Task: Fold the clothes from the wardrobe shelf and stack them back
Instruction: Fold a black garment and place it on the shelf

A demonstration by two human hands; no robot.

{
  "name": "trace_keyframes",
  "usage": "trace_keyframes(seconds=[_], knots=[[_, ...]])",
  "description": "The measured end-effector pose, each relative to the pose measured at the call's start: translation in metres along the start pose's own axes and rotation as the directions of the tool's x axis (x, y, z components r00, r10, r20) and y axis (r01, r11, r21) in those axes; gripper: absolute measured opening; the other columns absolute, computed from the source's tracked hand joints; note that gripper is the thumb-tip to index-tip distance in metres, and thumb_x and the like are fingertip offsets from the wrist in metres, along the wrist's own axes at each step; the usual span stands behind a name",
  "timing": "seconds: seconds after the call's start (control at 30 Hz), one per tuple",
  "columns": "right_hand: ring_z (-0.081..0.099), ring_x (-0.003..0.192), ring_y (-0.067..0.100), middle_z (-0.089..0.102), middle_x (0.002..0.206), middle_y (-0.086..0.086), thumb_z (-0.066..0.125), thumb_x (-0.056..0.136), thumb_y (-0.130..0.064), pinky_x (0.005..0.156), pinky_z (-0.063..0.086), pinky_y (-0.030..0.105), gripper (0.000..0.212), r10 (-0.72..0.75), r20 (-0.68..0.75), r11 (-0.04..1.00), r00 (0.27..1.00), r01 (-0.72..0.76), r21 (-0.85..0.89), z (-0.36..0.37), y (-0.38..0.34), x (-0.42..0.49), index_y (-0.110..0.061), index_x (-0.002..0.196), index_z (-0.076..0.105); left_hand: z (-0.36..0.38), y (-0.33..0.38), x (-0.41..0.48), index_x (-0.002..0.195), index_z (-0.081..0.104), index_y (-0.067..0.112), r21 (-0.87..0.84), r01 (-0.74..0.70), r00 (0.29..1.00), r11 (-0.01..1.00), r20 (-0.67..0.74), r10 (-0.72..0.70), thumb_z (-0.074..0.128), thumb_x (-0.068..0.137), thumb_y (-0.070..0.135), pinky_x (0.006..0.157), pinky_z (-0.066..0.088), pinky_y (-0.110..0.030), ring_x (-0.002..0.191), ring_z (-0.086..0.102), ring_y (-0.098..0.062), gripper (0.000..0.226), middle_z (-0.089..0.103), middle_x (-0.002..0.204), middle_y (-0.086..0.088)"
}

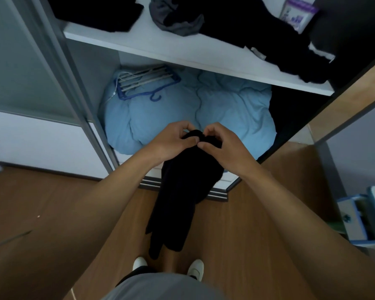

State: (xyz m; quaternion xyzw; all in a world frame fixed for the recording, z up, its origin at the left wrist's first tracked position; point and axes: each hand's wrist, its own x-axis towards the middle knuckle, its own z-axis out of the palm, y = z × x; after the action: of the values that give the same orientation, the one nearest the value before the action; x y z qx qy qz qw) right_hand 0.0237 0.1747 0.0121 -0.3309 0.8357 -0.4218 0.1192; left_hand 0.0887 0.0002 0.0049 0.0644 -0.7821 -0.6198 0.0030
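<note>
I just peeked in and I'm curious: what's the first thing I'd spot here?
The left hand and right hand pinch the top of a long black garment hanging in the middle. Behind it, a puffy light blue duvet fills the wardrobe bottom, and dark clothes lie jumbled on the white shelf above.

Head view: 1 wide-angle camera, looks steeply down, close above hands, facing wardrobe shelf (182,55).

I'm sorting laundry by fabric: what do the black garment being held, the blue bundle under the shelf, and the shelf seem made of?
Garment: soft, matte black cloth, perhaps knit; it hangs limp from the left hand and right hand. Bundle: puffy light-blue fabric, likely a padded quilt; creased, pillowy. Shelf: smooth white board, probably laminate; flat, straight-edged.
</note>
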Motion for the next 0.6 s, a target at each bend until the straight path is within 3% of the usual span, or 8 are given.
trace_keyframes(seconds=[0.17,0.27,0.33,0.4,0.5,0.6], knots=[[0.058,0.088,0.007,0.064,0.090,-0.008,0.069,0.092,-0.028,0.074,0.039,0.009,0.011,0.045,0.067,0.986,0.997,-0.034,-0.162,-0.004,0.002,0.006,-0.021,0.091,0.060,-0.002,-0.007,0.002,0.094,0.047,0.024,0.174,-0.108,0.994,0.979,0.001,0.109,0.063,0.094,0.020,0.046,0.036,-0.019,0.047,0.046,-0.007,0.016,0.058,0.065,-0.003],[0.060,0.085,0.006,0.066,0.087,-0.004,0.068,0.093,-0.023,0.075,0.040,0.011,0.009,0.018,0.029,0.995,0.999,-0.015,-0.102,-0.008,0.002,0.005,-0.016,0.088,0.063,-0.005,-0.010,0.002,0.090,0.047,0.026,0.285,-0.183,0.983,0.941,0.034,0.180,0.064,0.094,0.024,0.055,0.038,-0.018,0.055,0.049,-0.001,0.018,0.058,0.069,0.005],[0.060,0.080,0.002,0.066,0.083,-0.002,0.067,0.093,-0.017,0.076,0.042,0.013,0.009,-0.010,-0.017,0.999,1.000,0.010,-0.041,-0.009,-0.002,0.004,-0.011,0.087,0.064,-0.007,-0.012,0.004,0.089,0.050,0.027,0.327,-0.224,0.974,0.918,0.043,0.223,0.067,0.092,0.022,0.067,0.044,-0.028,0.071,0.058,-0.009,0.018,0.062,0.077,0.001],[0.058,0.076,-0.001,0.063,0.079,-0.004,0.066,0.092,-0.013,0.075,0.043,0.014,0.009,-0.042,-0.054,0.999,0.998,0.042,-0.003,-0.010,-0.006,0.005,-0.009,0.085,0.062,-0.010,-0.016,0.004,0.090,0.055,0.023,0.341,-0.248,0.967,0.907,0.038,0.250,0.070,0.089,0.018,0.070,0.045,-0.033,0.072,0.058,-0.017,0.016,0.063,0.079,-0.003],[0.060,0.076,-0.001,0.063,0.077,-0.008,0.066,0.091,-0.013,0.074,0.043,0.012,0.008,-0.050,-0.074,0.998,0.996,0.052,0.024,-0.011,-0.010,0.009,-0.012,0.084,0.062,-0.014,-0.026,0.004,0.090,0.063,0.018,0.316,-0.295,0.953,0.902,0.025,0.303,0.071,0.086,0.012,0.075,0.044,-0.023,0.076,0.058,-0.002,0.010,0.064,0.079,0.010],[0.061,0.076,-0.006,0.065,0.078,-0.014,0.068,0.090,-0.014,0.073,0.041,0.007,0.008,-0.044,-0.074,0.999,0.996,0.046,0.022,-0.012,-0.013,0.012,-0.018,0.084,0.063,-0.011,-0.031,0.003,0.083,0.065,0.031,0.311,-0.275,0.959,0.910,0.016,0.284,0.069,0.088,0.017,0.079,0.042,-0.014,0.080,0.060,0.003,0.015,0.064,0.078,0.022]])
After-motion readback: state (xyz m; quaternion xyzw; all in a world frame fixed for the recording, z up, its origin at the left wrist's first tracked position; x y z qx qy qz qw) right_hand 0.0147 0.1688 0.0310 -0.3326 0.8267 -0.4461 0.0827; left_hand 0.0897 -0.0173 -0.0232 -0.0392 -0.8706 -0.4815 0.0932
